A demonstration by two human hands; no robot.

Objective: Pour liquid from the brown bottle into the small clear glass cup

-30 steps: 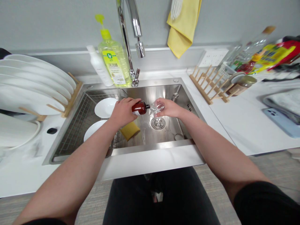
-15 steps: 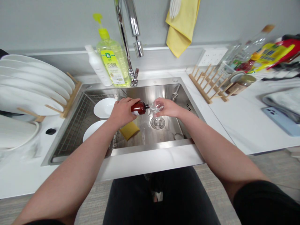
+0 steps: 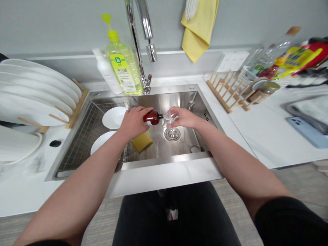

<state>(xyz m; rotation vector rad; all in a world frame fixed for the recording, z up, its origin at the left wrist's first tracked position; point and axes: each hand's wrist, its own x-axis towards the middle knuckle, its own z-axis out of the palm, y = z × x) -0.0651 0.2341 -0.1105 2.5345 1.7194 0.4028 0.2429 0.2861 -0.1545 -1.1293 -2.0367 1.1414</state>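
Observation:
My left hand (image 3: 135, 122) is wrapped round a reddish-brown bottle (image 3: 153, 118), tipped on its side with its dark neck pointing right. Close to that neck, my right hand (image 3: 185, 118) grips a small clear glass (image 3: 169, 118); whether neck and rim touch I cannot tell. Both are held above the steel sink (image 3: 160, 152), over the drain (image 3: 172, 134). Below my left hand lies a yellow sponge (image 3: 141, 142) on the sink floor. Two white bowls, the farther bowl (image 3: 114, 117) and a nearer bowl (image 3: 101, 140) partly behind my forearm, sit in the wire basket (image 3: 77, 147).
A chrome faucet (image 3: 151, 53) rises behind the sink, beside a dish soap bottle (image 3: 125, 70) and a white bottle (image 3: 109, 71). White plates (image 3: 38, 90) stand in a rack at left. On the right are a wooden rack (image 3: 228, 92), a jar (image 3: 265, 91) and a phone (image 3: 307, 131).

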